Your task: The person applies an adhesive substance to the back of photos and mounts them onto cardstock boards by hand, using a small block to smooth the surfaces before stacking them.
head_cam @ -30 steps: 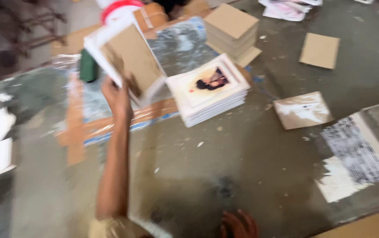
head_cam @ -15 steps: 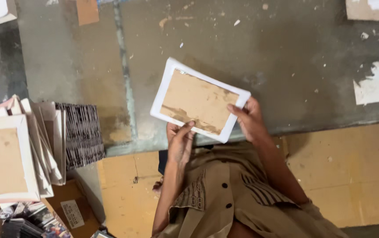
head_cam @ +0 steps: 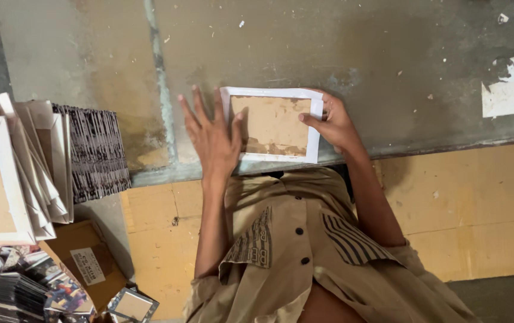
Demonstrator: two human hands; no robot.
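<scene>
On the rough concrete floor (head_cam: 388, 54) lies a rectangular white-bordered cardboard frame (head_cam: 272, 125); the left hand (head_cam: 212, 134) rests flat and open on its edge, the right hand (head_cam: 332, 122) pinches its other side.

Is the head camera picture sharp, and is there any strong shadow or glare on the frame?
Head view: sharp, no motion blur; light soft and even; no glare on the white-bordered frame; only faint shadow under the left hand and right hand.
</scene>
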